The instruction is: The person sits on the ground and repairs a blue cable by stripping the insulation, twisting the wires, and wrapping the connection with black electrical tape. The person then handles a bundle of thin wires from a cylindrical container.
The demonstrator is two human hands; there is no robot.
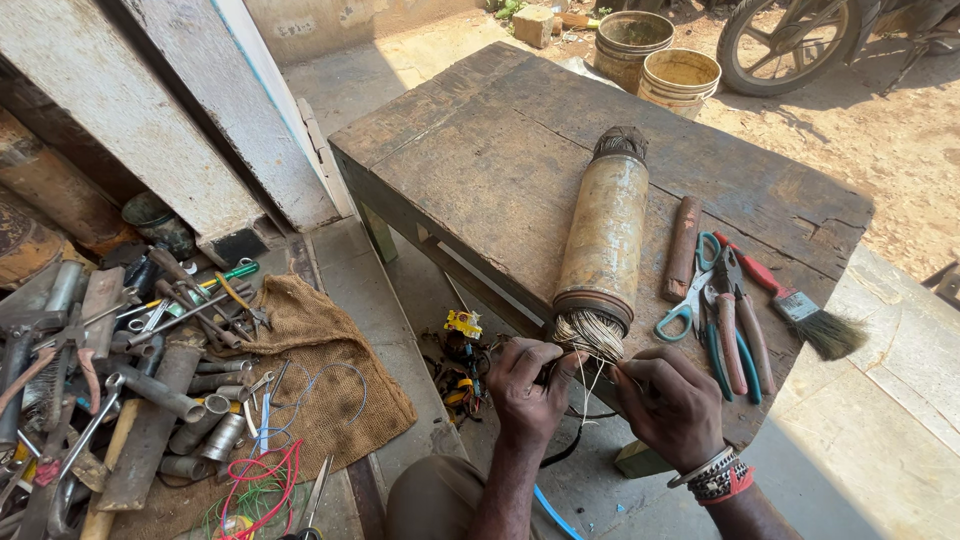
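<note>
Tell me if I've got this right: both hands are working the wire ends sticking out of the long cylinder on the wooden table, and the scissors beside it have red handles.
Not quite. In the head view the scissors have teal handles, not red. The rest holds: the left hand and right hand are both at the wire ends sticking out of the long cylinder on the wooden table.

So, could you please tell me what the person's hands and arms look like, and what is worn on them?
Both forearms are bare, with no sleeves or gloves. The left hand wears nothing visible. The right hand has stacked bracelets at the wrist: silvery metal bangles, dark beads and a red band.
</note>
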